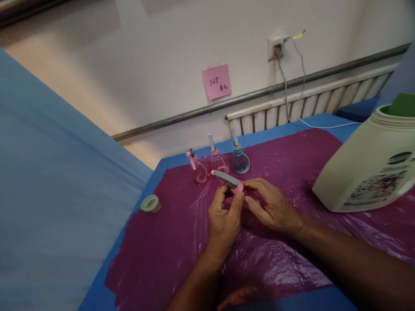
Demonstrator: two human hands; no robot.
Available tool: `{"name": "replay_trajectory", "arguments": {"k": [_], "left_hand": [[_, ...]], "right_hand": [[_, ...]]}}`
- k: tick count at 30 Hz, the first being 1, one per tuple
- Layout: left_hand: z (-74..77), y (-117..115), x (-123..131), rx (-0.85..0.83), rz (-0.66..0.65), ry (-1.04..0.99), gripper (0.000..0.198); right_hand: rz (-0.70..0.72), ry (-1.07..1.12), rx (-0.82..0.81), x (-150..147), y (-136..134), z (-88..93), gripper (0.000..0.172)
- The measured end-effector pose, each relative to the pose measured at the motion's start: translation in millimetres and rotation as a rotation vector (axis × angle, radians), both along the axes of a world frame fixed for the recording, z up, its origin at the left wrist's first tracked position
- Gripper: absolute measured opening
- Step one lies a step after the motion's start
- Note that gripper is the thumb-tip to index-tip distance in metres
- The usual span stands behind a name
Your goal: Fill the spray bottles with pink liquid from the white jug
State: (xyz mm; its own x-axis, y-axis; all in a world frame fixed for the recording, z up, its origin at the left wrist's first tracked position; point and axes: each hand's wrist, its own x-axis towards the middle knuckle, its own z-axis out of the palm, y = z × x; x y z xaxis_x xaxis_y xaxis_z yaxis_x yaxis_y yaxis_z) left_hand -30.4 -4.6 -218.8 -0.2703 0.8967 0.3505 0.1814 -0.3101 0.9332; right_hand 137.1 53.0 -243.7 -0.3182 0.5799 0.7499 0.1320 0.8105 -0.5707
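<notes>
My left hand [223,216] and my right hand [270,205] meet over a purple plastic sheet [292,172]. Together they grip a small clear bottle with a grey spout and a pink collar [228,179], tilted so the spout points up and left. Most of the bottle's body is hidden under my fingers. Just beyond my hands stand three similar small clear bottles [240,160] in a row, upright, with grey spouts and pink or teal collars.
A large cream jug [366,168] with a green top lies at the right on the sheet. A roll of green tape [150,203] rests on the blue cloth at the left. Behind are a wall, a pink note [216,81], a socket with cables and a radiator.
</notes>
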Motion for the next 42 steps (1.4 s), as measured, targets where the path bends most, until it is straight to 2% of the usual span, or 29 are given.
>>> {"name": "replay_trajectory", "arguments": {"k": [8,15,22,36,42], "left_hand": [[2.1,-2.6,1.9,-0.006,-0.003,0.001,0.033],[1.3,-4.4,-0.4,-0.022,-0.006,0.031,0.033],[-3.2,-3.9,-3.5,-0.004,-0.036,0.063,0.035],[0.6,-5.2,-0.1,-0.032,-0.029,0.042,0.033],[-0.9,-3.5,-1.1,-0.036,-0.035,0.032,0.035]], "right_hand": [[-0.009,0.001,0.032,0.7,0.0,2.9,0.023],[0.003,0.004,0.0,0.3,0.0,1.8,0.025],[-0.009,0.002,0.046,0.9,0.6,3.0,0.025],[-0.041,0.007,0.085,0.8,0.8,3.9,0.024],[-0.037,0.013,0.052,0.1,1.0,1.1,0.025]]}}
